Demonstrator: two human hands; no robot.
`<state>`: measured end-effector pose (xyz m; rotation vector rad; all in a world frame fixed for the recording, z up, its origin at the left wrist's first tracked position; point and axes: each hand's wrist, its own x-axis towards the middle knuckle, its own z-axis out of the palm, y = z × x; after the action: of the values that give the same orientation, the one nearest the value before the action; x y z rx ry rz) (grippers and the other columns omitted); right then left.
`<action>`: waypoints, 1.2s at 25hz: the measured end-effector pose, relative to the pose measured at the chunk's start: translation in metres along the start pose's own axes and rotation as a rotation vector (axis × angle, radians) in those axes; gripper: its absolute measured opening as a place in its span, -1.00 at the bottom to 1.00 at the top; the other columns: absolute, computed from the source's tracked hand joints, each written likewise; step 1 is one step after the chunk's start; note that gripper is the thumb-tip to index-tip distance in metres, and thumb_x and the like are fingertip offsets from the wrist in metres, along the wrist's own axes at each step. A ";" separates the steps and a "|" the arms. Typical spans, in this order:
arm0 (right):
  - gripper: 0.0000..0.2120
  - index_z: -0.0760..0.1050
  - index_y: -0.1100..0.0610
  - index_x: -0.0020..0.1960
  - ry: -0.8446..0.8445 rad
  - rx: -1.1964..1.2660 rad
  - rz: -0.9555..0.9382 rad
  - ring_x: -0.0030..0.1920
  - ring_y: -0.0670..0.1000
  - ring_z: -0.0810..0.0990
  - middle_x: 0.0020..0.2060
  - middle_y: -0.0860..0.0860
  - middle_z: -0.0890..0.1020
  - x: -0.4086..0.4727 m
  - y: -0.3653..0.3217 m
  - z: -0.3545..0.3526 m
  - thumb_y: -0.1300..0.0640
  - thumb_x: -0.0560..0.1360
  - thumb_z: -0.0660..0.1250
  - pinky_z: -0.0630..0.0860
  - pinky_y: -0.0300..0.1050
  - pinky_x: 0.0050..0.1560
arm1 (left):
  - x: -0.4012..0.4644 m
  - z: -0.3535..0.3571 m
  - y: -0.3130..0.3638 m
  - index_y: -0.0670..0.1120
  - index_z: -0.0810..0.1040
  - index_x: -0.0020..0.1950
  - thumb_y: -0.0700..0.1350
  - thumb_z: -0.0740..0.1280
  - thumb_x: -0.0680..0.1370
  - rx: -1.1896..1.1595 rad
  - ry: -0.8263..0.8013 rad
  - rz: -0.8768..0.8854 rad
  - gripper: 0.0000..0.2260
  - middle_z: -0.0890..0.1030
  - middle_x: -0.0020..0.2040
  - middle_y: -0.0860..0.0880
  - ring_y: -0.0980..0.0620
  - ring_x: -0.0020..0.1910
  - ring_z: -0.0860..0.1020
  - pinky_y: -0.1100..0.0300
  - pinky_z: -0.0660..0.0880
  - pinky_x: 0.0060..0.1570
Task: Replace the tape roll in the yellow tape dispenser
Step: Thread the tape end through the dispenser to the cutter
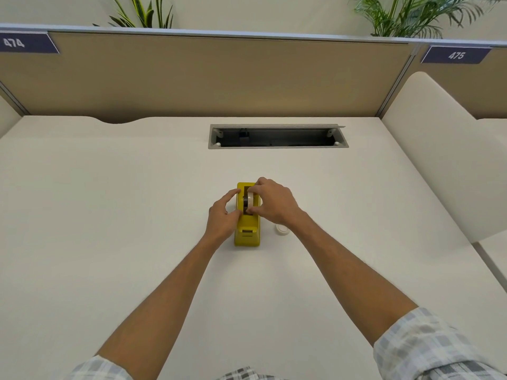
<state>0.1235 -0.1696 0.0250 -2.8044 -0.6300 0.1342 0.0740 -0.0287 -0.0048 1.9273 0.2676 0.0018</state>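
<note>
Dispenser [247,223] sits between both hands, cutter end toward the person. Left hand [223,215] is spread against its left flank, likely bracing it so it doesn't slide. Right hand [271,204] comes over the top, fingers pinching the white roll [250,201] in the cradle (seating it or lifting it out, can't tell which). Spare roll [282,230] lies flat just under the right wrist, parked within reach for the swap. Count: one dispenser, two rolls, two hands on the job.

The yellow tape dispenser [247,229] stands upright on the desk. A white tape roll [250,203] sits on edge in its cradle. A second white roll [282,229] lies flat just right.
</note>
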 end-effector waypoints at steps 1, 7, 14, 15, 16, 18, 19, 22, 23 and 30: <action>-0.50 0.47 0.04 0.33 0.007 -0.002 -0.001 0.12 0.02 0.53 0.22 0.02 0.53 0.000 0.000 0.000 -0.14 0.47 0.40 0.40 -0.19 -0.10 | 0.000 0.000 0.000 0.02 0.42 0.41 -0.35 0.22 0.53 0.003 0.000 0.002 -0.52 0.41 0.44 -0.05 -0.03 0.41 0.35 0.20 0.33 0.20; -0.51 0.48 0.04 0.31 0.038 0.011 0.006 0.09 0.02 0.54 0.20 0.00 0.53 -0.002 0.000 0.002 -0.15 0.46 0.40 0.51 -0.10 -0.06 | 0.002 0.000 -0.003 0.02 0.42 0.41 -0.32 0.25 0.53 0.036 0.003 0.008 -0.52 0.40 0.45 -0.06 -0.05 0.42 0.34 0.09 0.35 0.30; -0.52 0.46 0.05 0.34 0.075 -0.015 0.003 0.15 0.05 0.55 0.30 0.00 0.47 -0.004 -0.003 0.003 -0.12 0.48 0.39 0.50 -0.11 -0.04 | 0.005 0.000 -0.006 0.04 0.44 0.40 -0.31 0.28 0.51 0.048 -0.007 0.030 -0.52 0.43 0.42 -0.03 -0.02 0.41 0.37 0.24 0.29 0.21; -0.51 0.46 0.05 0.34 0.073 -0.017 0.005 0.15 0.05 0.54 0.30 0.01 0.47 -0.003 -0.004 0.002 -0.11 0.48 0.39 0.50 -0.10 -0.03 | 0.005 0.000 -0.006 0.04 0.44 0.40 -0.31 0.28 0.51 0.048 -0.006 0.032 -0.52 0.44 0.42 -0.03 -0.01 0.40 0.37 0.24 0.29 0.20; -0.50 0.45 0.05 0.34 0.071 -0.018 0.006 0.16 0.05 0.54 0.29 0.01 0.48 -0.003 -0.005 0.003 -0.11 0.47 0.40 0.51 -0.09 -0.01 | 0.005 0.000 -0.005 0.03 0.44 0.40 -0.30 0.28 0.51 0.050 -0.005 0.035 -0.52 0.45 0.41 -0.03 -0.01 0.39 0.38 0.25 0.29 0.19; -0.50 0.45 0.06 0.34 0.076 -0.008 0.008 0.17 0.04 0.53 0.28 0.01 0.50 -0.001 -0.005 0.003 -0.11 0.47 0.40 0.52 -0.08 0.00 | 0.004 0.000 -0.005 0.04 0.44 0.40 -0.30 0.28 0.51 0.053 0.000 0.037 -0.52 0.45 0.41 -0.03 -0.01 0.38 0.39 0.25 0.31 0.18; -0.51 0.45 0.06 0.34 0.081 0.000 0.009 0.17 0.04 0.54 0.28 0.01 0.51 -0.001 -0.004 0.002 -0.11 0.47 0.40 0.52 -0.08 0.01 | 0.004 0.000 -0.006 0.04 0.44 0.40 -0.30 0.28 0.51 0.052 0.003 0.037 -0.52 0.45 0.41 -0.03 0.00 0.38 0.39 0.25 0.31 0.19; -0.55 0.47 0.06 0.31 0.097 0.020 0.002 0.16 0.04 0.54 0.24 0.01 0.55 -0.003 -0.002 0.003 -0.09 0.48 0.39 0.50 -0.08 0.01 | 0.004 0.001 -0.007 0.04 0.43 0.41 -0.28 0.27 0.52 0.067 0.001 0.045 -0.53 0.44 0.42 -0.03 -0.02 0.39 0.38 0.21 0.31 0.24; -0.56 0.47 0.07 0.31 0.101 0.038 0.001 0.16 0.04 0.54 0.23 0.02 0.56 -0.004 -0.002 0.004 -0.07 0.49 0.39 0.50 -0.08 0.01 | 0.004 0.001 -0.007 0.04 0.42 0.41 -0.28 0.27 0.53 0.072 0.000 0.046 -0.53 0.43 0.43 -0.03 -0.02 0.40 0.37 0.22 0.30 0.24; -0.58 0.47 0.13 0.30 0.146 0.180 -0.008 0.12 0.09 0.56 0.23 0.05 0.53 -0.008 -0.003 0.011 0.07 0.49 0.42 0.53 -0.03 0.06 | 0.007 0.002 -0.007 0.02 0.45 0.38 -0.29 0.26 0.52 0.110 -0.017 0.082 -0.55 0.46 0.36 -0.05 -0.03 0.36 0.40 0.17 0.32 0.27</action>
<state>0.1136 -0.1682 0.0158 -2.6095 -0.5652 -0.0145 0.0801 -0.0271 -0.0133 2.0457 0.1801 0.0254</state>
